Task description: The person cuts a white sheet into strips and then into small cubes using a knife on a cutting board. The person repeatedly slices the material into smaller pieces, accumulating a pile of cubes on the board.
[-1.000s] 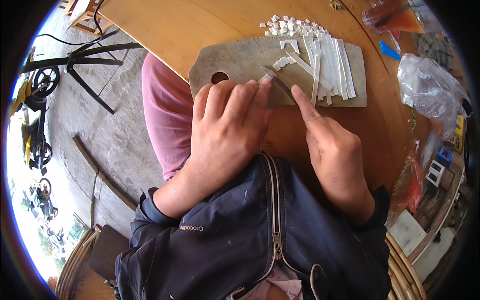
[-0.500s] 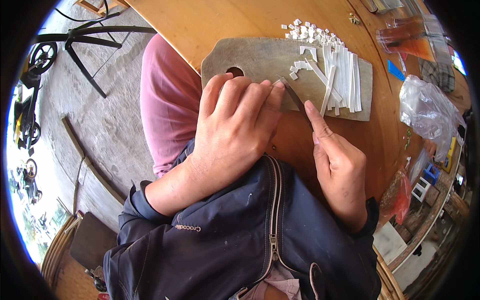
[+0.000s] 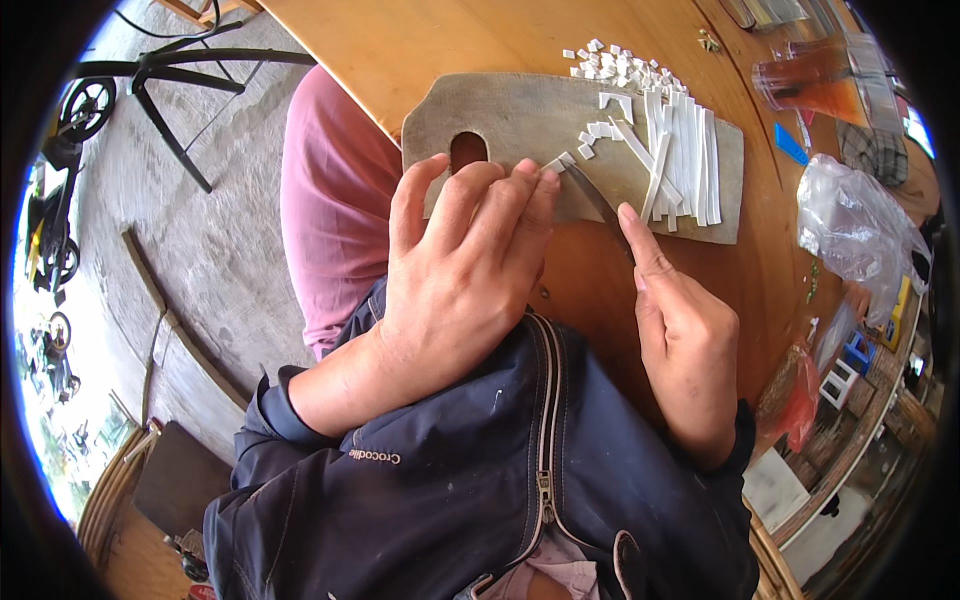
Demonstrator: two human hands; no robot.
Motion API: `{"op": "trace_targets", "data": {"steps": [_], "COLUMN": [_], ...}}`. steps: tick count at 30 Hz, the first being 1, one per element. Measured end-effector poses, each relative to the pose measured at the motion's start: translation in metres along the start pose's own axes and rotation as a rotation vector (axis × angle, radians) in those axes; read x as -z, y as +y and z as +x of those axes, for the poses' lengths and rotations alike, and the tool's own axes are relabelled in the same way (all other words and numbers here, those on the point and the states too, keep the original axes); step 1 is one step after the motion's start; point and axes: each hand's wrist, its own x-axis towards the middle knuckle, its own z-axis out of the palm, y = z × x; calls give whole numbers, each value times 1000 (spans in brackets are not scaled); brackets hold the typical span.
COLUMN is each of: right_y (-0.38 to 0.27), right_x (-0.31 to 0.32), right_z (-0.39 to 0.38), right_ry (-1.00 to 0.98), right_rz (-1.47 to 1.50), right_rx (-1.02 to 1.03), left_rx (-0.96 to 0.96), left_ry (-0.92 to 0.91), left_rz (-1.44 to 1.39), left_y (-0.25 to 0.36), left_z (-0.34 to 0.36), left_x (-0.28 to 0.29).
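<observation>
My left hand point(image 3: 465, 250) lies over the near left part of a worn wooden cutting board point(image 3: 520, 105). Its thumb side and fingertips pin down a narrow white strip, mostly hidden beneath them, whose end point(image 3: 556, 163) sticks out by the blade. My right hand point(image 3: 688, 335) is closed around a knife point(image 3: 598, 202), index finger stretched along its back; the handle is hidden in the palm. The blade's tip touches or nearly touches the strip's end. On the board's right side lie several long white strips point(image 3: 690, 160), some crossing, and a few short cut pieces point(image 3: 603, 130).
A heap of small white pieces point(image 3: 625, 70) lies on the wooden table point(image 3: 400, 45) past the board. To the right are a cup of reddish-brown liquid point(image 3: 815, 85), a blue object point(image 3: 790, 143) and a clear plastic bag point(image 3: 855, 215). A black metal stand point(image 3: 150, 70) is on the floor, left.
The fingers of my left hand have drawn back and spread slightly, baring more of the board's hole. My right hand and the knife have shifted a little right, and more of the strip's end shows.
</observation>
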Motion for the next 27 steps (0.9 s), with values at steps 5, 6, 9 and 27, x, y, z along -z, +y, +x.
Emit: {"op": "trace_targets", "data": {"steps": [5,6,9,27], "right_y": [-1,-1,-2,-7], "right_x": [3,2,-1,-12], "right_z": [2,1,1,-1], "right_ry": [-25,-31,-39,44], "right_rz": [67,68,68,-61], "right_rx": [-15,-6,10,18], "left_rx": [10,8,14,-13], "left_ry": [-2,4,7,20], "left_rz": [-12,-10,-34,-69], "left_y": [0,0,0,-2], "left_z": [0,0,1,-1], "left_x": [-1,-1,0,1]}}
